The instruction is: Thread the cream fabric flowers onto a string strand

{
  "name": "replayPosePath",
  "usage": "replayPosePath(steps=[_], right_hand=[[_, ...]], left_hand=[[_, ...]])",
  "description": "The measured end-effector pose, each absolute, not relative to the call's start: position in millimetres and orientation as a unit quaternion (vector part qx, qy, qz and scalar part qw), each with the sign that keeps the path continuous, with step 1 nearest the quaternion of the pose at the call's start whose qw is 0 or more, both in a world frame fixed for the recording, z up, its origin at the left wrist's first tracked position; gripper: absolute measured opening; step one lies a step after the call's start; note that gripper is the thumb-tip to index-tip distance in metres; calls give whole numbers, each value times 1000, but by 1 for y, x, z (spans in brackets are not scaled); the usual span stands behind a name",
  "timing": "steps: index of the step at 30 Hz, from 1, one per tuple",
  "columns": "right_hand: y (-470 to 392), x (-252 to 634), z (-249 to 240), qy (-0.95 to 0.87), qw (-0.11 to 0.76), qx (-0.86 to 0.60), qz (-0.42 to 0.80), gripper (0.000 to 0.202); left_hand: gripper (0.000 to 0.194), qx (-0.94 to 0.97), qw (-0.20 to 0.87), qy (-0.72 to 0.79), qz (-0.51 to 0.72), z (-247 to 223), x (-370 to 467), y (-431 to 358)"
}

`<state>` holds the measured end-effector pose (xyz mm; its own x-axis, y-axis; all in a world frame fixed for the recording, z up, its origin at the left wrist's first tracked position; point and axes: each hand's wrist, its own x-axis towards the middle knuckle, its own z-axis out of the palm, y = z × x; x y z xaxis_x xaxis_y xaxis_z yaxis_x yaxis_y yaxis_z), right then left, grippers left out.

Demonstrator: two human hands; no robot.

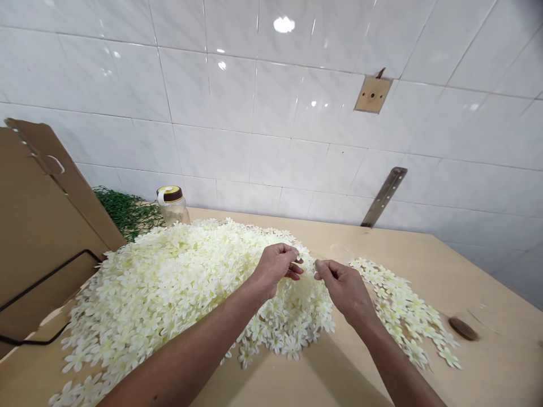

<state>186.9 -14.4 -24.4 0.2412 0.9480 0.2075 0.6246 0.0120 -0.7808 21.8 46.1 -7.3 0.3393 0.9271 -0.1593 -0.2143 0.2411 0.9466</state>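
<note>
A large heap of pale cream artificial flowers covers the table's left and middle. Over the heap's right edge, my left hand pinches what looks like a small white flower between thumb and forefinger, its other fingers loosely curled. My right hand is a short gap to the right, thumb and forefinger pressed together; whatever sits in that pinch is too small to make out. Beside my right wrist, a smaller spread of the same flowers lies on the table.
A cardboard box with a black bent rod stands at left. Behind the heap are green netting-like strands and a clear bottle. A metal bracket rises against the tiled wall. A brown oval object lies at right.
</note>
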Motion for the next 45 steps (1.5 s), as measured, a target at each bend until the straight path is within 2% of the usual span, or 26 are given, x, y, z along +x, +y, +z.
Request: replayPosePath(steps=[5, 12, 20, 27, 32, 35, 39, 42, 45], right_hand=[[-12, 189, -26, -581, 434, -652, 221, 41], [-13, 191, -26, -579, 424, -670, 190, 50], [-14, 188, -20, -578, 428, -666, 198, 50], [-10, 191, -22, -548, 458, -660, 233, 37], [-12, 196, -21, -575, 413, -678, 201, 48], [-12, 197, -23, -559, 445, -669, 205, 47], [-10, 194, -27, -511, 518, -611, 313, 49], [-11, 189, -26, -494, 510, -562, 423, 49], [-11, 188, -25, -483, 502, -537, 476, 45]], left_hand=[[8, 451, 684, 395, 416, -4, 21, 45], [8, 457, 681, 401, 408, -3, 21, 45], [8, 468, 686, 396, 392, -2, 21, 46], [6, 471, 683, 398, 392, -1, 20, 44], [8, 470, 688, 397, 385, -1, 21, 43], [9, 473, 689, 393, 383, -3, 22, 44], [12, 492, 695, 374, 368, -9, 23, 44], [14, 506, 698, 362, 355, -12, 25, 42], [13, 509, 695, 367, 351, -11, 26, 38]])
